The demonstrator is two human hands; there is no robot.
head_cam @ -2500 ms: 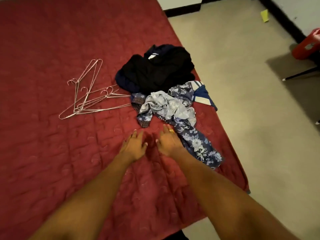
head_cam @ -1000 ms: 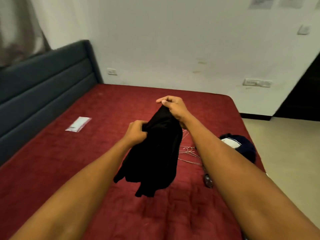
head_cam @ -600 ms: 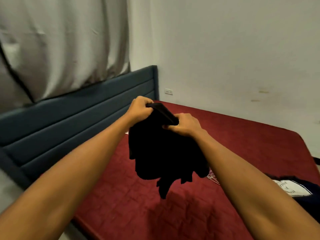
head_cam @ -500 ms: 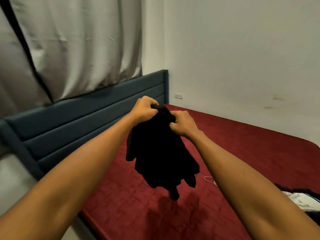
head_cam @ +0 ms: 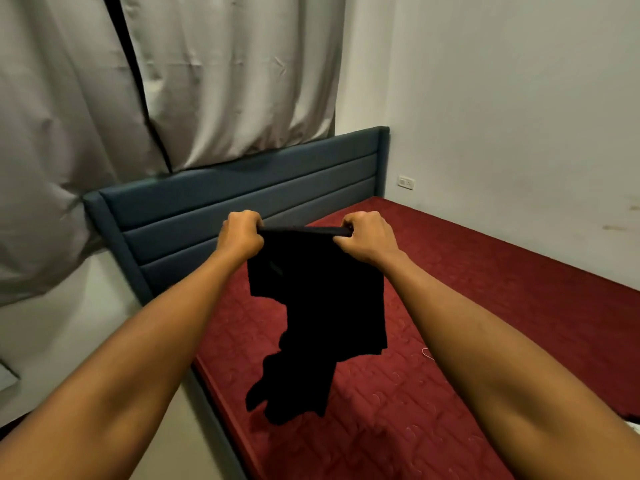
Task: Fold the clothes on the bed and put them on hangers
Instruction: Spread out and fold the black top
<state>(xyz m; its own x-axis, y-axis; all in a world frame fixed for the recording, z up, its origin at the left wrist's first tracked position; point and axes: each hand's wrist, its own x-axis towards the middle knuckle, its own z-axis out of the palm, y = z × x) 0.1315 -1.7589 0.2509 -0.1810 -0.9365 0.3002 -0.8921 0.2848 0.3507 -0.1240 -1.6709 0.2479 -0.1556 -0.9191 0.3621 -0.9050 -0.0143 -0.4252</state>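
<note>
A black garment (head_cam: 318,306) hangs in the air over the bed's red quilted cover (head_cam: 485,306). My left hand (head_cam: 240,233) grips its top edge at the left, and my right hand (head_cam: 369,235) grips the same edge at the right. That edge is stretched flat between my fists. The cloth below hangs loose, with crumpled ends near the mattress. A tip of a thin wire hanger (head_cam: 427,353) shows beside my right forearm. The other clothes are out of view.
A dark blue padded headboard (head_cam: 242,202) stands behind the garment, with grey curtains (head_cam: 207,81) above it. A white wall with a socket (head_cam: 406,182) runs along the far side of the bed. Pale floor (head_cam: 166,445) lies left of the bed.
I lifted the black garment from the pile and turned towards the headboard. My hands, close together half a second ago, have moved apart and pulled the top edge taut.
</note>
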